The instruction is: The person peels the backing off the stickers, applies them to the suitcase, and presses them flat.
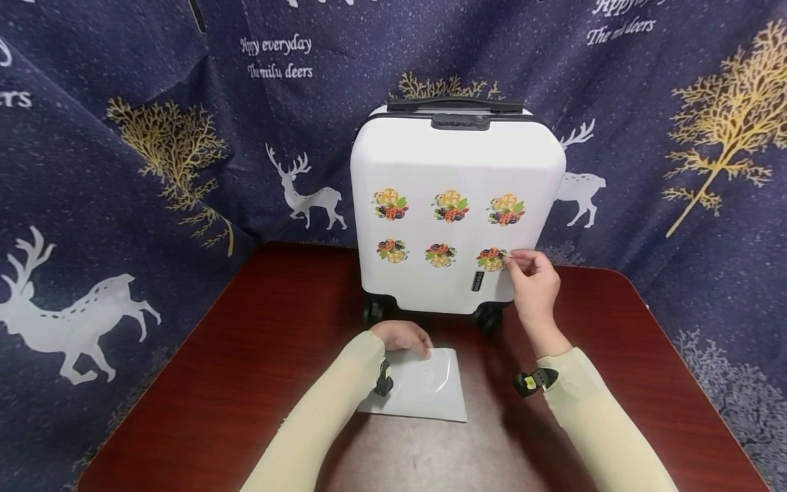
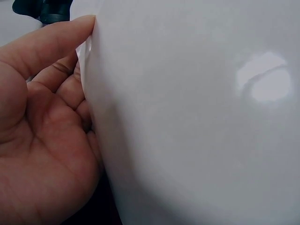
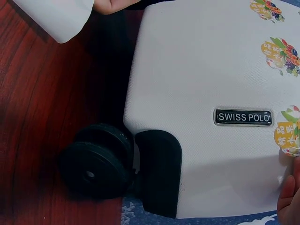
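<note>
A white suitcase (image 1: pixel 455 154) stands on its wheels, with two rows of fruit stickers across its front. At the lower right sticker (image 1: pixel 490 260), the thumb and finger of my right hand (image 1: pixel 536 285) pinch its outer edge; in the right wrist view this sticker (image 3: pixel 287 133) lies beside the SWISS POLO badge (image 3: pixel 243 117), and only part of the hand shows. My left hand (image 1: pixel 402 335) grips a glossy white sheet (image 1: pixel 427 389) by its edge, thumb on top and fingers behind, in front of the suitcase.
The dark red table (image 1: pixel 295 355) carries the suitcase. Black wheels (image 1: pixel 488 318) project beneath it, and a black handle (image 1: pixel 455 105) tops it. Behind hangs a blue cloth (image 1: pixel 295 130) with deer and gold trees. Each wrist wears a black strapped camera (image 1: pixel 536 381).
</note>
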### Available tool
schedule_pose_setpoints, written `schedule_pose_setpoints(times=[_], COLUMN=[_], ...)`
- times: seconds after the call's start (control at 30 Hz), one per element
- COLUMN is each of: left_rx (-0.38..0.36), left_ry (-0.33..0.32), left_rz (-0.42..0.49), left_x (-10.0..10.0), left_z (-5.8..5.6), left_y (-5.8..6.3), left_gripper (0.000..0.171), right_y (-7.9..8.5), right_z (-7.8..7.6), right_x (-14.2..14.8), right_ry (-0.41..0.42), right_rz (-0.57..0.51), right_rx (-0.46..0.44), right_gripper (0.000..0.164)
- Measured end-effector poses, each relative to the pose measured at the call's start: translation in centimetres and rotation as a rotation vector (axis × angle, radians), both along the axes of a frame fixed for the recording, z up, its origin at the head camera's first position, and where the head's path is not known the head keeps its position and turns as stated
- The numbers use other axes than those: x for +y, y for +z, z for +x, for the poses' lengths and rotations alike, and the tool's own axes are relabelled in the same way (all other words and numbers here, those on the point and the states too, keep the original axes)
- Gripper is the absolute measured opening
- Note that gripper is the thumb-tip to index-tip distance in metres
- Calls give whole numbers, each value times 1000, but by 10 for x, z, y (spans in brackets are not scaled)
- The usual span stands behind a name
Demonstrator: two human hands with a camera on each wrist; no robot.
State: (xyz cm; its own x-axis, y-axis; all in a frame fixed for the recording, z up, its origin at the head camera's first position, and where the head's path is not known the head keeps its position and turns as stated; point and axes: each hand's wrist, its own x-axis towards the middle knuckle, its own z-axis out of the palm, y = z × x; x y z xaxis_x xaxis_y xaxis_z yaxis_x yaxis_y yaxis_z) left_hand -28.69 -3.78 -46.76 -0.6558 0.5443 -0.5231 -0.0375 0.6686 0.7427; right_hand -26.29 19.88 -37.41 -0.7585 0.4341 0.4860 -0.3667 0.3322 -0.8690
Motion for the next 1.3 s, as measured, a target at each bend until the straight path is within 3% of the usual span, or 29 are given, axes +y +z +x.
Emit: schedule_pose_setpoints(times=[0.1, 0.47, 0.87, 1.3], left_rx=[-4, 3, 35, 21], left_ry=[3, 8, -36, -10], left_rz=[1, -11, 20, 4], left_x=[0, -1, 0, 1], left_z=[0, -1, -4, -1], left_y=[0, 1, -6, -2], left_gripper=[20, 19, 21, 20], right_y=[-2, -3, -8, -6], right_z=[-1, 0, 3, 10], right_x=[0, -2, -11, -13], right_ry=[5, -49, -59, -48], right_rz=[-28, 73, -40, -42], right_rx=[15, 84, 121, 96], right_gripper=[16, 13, 14, 13])
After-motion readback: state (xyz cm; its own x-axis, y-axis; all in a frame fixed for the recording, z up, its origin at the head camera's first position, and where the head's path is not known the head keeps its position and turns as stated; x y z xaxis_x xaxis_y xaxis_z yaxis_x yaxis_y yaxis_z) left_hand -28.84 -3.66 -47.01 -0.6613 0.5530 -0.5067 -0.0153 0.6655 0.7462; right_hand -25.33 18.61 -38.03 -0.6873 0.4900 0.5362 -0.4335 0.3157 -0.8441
